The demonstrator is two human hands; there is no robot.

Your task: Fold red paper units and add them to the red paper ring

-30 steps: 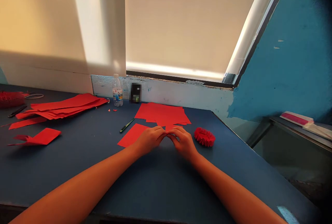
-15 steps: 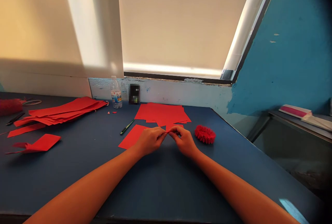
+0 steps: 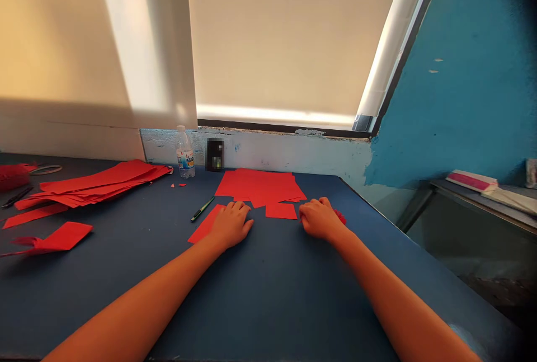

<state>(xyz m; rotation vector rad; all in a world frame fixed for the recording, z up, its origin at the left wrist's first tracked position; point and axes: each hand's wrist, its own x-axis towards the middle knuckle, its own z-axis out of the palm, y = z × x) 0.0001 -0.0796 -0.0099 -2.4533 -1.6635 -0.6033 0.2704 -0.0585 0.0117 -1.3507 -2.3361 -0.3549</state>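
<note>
My left hand (image 3: 230, 225) lies over the right side of a red paper sheet (image 3: 204, 226), its fingers apart and nothing gripped. My right hand (image 3: 321, 217) is closed, fingers curled down near the table; what they hold, if anything, is hidden. Just behind its wrist peeks a crinkled red paper rosette (image 3: 340, 216), mostly covered by the hand. Between the hands, a small red paper piece (image 3: 281, 211) lies flat, in front of a stack of red sheets (image 3: 262, 184). A green pen (image 3: 202, 209) rests left of my left hand.
Farther left lie a fanned pile of long red sheets (image 3: 104, 180) and a folded red piece (image 3: 62, 237). A plastic bottle (image 3: 185, 155) and a blurred dark object (image 3: 215, 155) stand by the wall. The blue table (image 3: 260, 295) has its right edge beyond my right arm.
My hands have separated from their pinch around a small red bit. The left moved left and spread its fingers; the right moved right, now covering much of the rosette. The view shifted slightly.
</note>
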